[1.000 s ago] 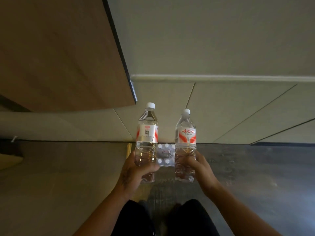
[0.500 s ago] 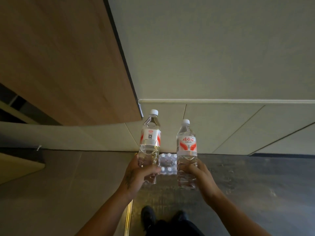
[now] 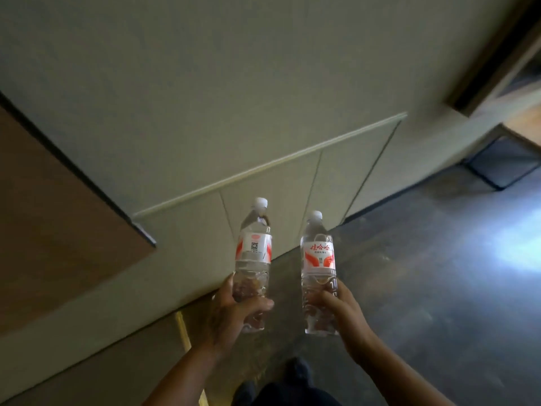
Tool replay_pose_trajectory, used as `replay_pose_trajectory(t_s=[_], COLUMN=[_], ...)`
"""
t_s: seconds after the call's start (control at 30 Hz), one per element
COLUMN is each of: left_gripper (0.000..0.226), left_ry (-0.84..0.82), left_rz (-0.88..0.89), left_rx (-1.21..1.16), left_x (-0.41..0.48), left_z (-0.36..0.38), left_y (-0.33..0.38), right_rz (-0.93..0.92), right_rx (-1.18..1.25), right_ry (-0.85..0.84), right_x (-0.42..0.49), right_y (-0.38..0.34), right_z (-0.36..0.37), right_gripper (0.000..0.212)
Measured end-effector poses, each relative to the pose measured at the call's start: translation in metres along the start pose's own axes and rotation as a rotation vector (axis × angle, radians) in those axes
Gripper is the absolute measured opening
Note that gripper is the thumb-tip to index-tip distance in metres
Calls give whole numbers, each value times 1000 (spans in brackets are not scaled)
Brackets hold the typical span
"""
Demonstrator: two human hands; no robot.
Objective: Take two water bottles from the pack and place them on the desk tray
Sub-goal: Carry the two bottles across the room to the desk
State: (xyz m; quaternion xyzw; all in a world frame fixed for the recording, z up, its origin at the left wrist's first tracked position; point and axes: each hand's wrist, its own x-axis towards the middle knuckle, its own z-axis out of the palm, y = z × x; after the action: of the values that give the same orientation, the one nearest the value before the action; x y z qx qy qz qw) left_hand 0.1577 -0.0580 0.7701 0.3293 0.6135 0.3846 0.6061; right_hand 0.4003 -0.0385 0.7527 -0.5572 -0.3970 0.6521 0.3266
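Out in front of our chest we carry both water bottles upright, one per hand, well clear of the floor (image 3: pixel 424 288). Our left hand (image 3: pixel 231 315) has its fingers curled tight round the lower body of the left bottle (image 3: pixel 253 259), thumb across the front, QR side of the label facing us. Our right hand (image 3: pixel 341 310) is wrapped the same way round the base half of the right bottle (image 3: pixel 319 268), red logo toward us. Low grip looks deliberate: labels and white caps stay visible, and the bottoms are ready to set down flat. Bottles are near each other but not touching, so we judge they can go down side by side without knocking. Both caps on, both look full, so they should carry heavy and slosh little. Pack is not in view now, and no desk tray either; only pale wall panels (image 3: pixel 292 183), a brown wooden panel (image 3: pixel 58 224) on the left and our dark shoes (image 3: pixel 295 373) below. We judge pickup is done, carry under way, placing not yet done.
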Motion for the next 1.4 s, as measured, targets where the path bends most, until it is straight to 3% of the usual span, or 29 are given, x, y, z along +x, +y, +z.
replay_pose_trajectory(t_s=[0.2, 0.33, 0.57, 0.67, 0.97, 1.4], left_gripper=[78, 69, 84, 83, 78, 80], left_ry=[-324, -556, -848, -902, -937, -885], left_rz=[-6, -3, 19, 25, 33, 35], left_rx=[170, 263, 383, 429, 490, 480], left_x=[10, 0, -46, -65, -105, -100], left_z=[34, 71, 148, 180, 260, 371], left_y=[-8, -15, -25, -32, -57, -48], right_rz=[-18, -23, -27, -27, -52, -86], right_rx=[124, 235, 381, 423, 477, 475], right_ry=[399, 616, 862, 944, 972, 922], right_x=[-78, -137, -226, -254, -299, -297], right_y=[30, 54, 101, 116, 136, 127], right_z=[-20, -25, -35, -45, -102, -225], right_gripper=[85, 82, 82, 81, 91, 88])
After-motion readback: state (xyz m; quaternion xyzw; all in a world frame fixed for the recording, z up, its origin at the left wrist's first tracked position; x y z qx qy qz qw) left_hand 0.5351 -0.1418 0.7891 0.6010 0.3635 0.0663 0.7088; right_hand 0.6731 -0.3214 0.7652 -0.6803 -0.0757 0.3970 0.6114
